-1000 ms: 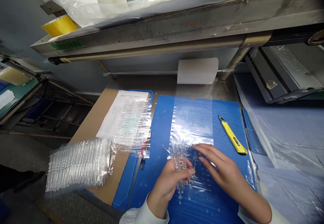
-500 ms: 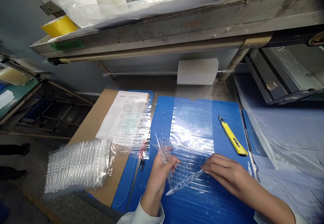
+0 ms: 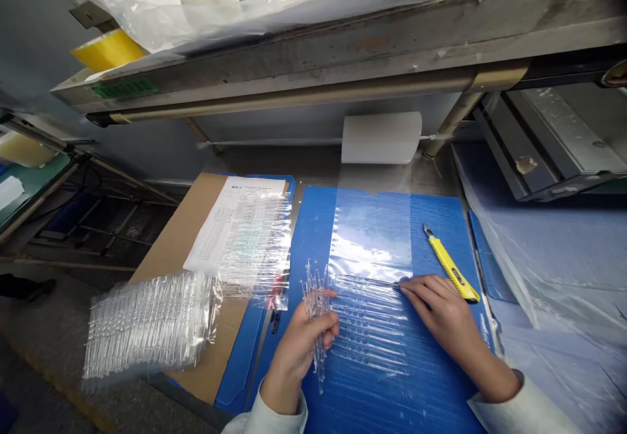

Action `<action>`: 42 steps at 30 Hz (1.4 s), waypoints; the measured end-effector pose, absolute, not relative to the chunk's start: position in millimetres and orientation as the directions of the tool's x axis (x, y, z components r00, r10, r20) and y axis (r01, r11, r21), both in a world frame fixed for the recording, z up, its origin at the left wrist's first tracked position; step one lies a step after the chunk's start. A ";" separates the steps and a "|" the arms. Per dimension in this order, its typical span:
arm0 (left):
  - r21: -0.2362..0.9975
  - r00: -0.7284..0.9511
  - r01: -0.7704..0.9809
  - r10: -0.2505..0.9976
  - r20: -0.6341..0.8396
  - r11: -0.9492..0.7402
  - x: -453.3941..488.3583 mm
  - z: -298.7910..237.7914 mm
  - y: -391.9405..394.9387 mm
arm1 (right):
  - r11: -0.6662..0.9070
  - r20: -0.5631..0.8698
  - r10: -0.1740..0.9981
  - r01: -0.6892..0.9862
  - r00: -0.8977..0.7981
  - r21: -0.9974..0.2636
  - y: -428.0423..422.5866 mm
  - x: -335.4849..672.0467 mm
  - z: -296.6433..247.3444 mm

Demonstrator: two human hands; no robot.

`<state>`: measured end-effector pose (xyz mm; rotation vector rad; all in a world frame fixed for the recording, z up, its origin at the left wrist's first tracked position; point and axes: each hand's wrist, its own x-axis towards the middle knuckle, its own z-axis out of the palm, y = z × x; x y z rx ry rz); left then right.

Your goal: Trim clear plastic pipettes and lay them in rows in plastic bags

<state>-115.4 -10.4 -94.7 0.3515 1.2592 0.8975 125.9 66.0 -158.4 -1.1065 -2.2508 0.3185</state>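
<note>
A loose bundle of thin clear plastic sticks stands upright in my left hand, its fingers closed around the middle. Beside it, a row of similar clear sticks lies crosswise at the near end of a clear plastic film strip, with round shapes along their middles. My right hand pinches the right end of a clear stick at the top of that row. This stick lies level across the film. Whether the row lies on or inside the film I cannot tell.
The film comes off a white roll behind the blue board. A yellow utility knife lies to the right. At left are filled clear packs, a printed sheet and cardboard. A metal shelf hangs overhead.
My right hand has moved up and away from me, bringing the stick from a slant near my left hand to the top of the row. My left hand keeps the bundle, now more upright.
</note>
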 end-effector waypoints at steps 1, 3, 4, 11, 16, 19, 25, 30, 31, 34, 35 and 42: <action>0.674 0.045 -0.384 0.743 -0.668 0.631 -115.3 -94.7 -10.7 | 0.619 0.402 0.784 0.642 -0.473 -0.452 66.2 126.0 -159.4; 0.670 0.067 -0.379 0.742 -0.668 0.638 -115.3 -94.7 -11.5 | 0.611 0.381 0.791 0.659 -0.479 -0.438 66.6 126.1 -160.6; 0.667 0.080 -0.375 0.739 -0.668 0.644 -115.3 -94.7 -11.8 | 0.608 0.371 0.793 0.670 -0.484 -0.427 66.8 126.0 -160.7; 0.716 0.134 -0.185 0.739 -0.660 0.673 -109.4 -93.5 -12.3 | 0.616 0.369 0.786 0.669 -0.496 -0.415 65.5 126.0 -152.6; 0.791 0.125 0.178 0.784 -0.609 0.586 -100.1 -93.6 -17.7 | 0.630 0.421 0.774 0.648 -0.474 -0.428 65.9 126.6 -149.6; 0.785 0.111 0.231 0.786 -0.608 0.574 -98.5 -96.0 -21.0 | 0.637 0.414 0.768 0.651 -0.489 -0.412 67.2 126.0 -151.4; 0.781 0.120 0.201 0.777 -0.618 0.591 -100.7 -100.4 -21.1 | 0.641 0.377 0.765 0.679 -0.522 -0.358 68.6 125.2 -153.7; 0.764 0.205 0.065 0.741 -0.640 0.642 -100.0 -95.8 -18.4 | 0.648 0.305 0.761 0.687 -0.572 -0.328 66.2 127.4 -153.8; 0.744 0.255 0.015 0.717 -0.649 0.668 -99.4 -95.0 -17.7 | 0.656 0.292 0.755 0.676 -0.587 -0.336 65.4 126.5 -152.7; 0.655 0.459 -0.115 0.625 -0.631 0.746 -96.8 -95.8 -15.5 | 0.602 0.274 0.792 0.627 -0.545 -0.495 63.4 118.4 -142.6; 0.624 0.529 -0.144 0.593 -0.607 0.768 -95.8 -97.2 -14.8 | 0.546 0.245 0.821 0.585 -0.515 -0.599 63.1 114.2 -137.0; 0.523 0.654 -0.271 0.553 -0.516 0.808 -91.3 -106.4 -12.0 | -0.119 -0.243 0.755 0.237 -0.609 -0.964 69.6 101.3 -107.6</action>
